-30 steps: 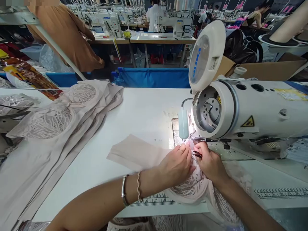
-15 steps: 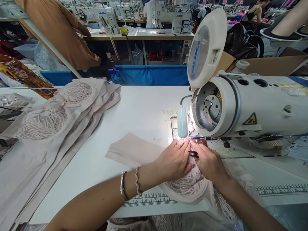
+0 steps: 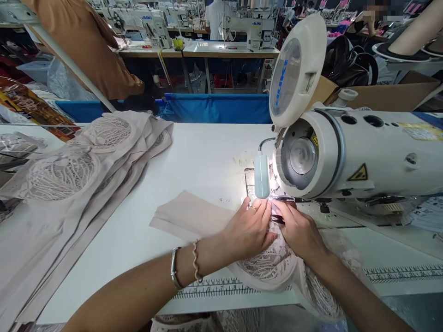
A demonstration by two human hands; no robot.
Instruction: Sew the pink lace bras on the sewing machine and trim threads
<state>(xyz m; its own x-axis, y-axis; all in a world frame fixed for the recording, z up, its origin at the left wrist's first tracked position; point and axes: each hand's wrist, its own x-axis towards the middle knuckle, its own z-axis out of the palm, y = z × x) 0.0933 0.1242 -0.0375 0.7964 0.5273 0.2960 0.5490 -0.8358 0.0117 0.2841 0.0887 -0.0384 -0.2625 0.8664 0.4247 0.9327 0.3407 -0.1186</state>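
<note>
A pale pink lace garment (image 3: 266, 265) lies under the head of a white sewing machine (image 3: 377, 152), its plain fabric end spread to the left. My left hand (image 3: 251, 228) rests on the garment, fingers bent over the cloth just below the small light green lamp (image 3: 262, 177). Close against it on the right, my right hand (image 3: 299, 230) pinches the garment's edge near the needle area. Black scissors or tweezers-like handles (image 3: 278, 219) show between the hands. The fingertips and lamp hide the needle.
More lace garments (image 3: 69, 175) are piled on the left of the white table (image 3: 204, 161). A ruler strip (image 3: 221, 287) runs along the near edge. Behind are a blue cloth bin (image 3: 218, 108), a cardboard box (image 3: 387, 94) and a person in brown (image 3: 93, 50).
The rotating part inside the machine's open round housing looks different, now a blurred disc. Both hands stay nearly in place on the garment; the whole view has shifted slightly.
</note>
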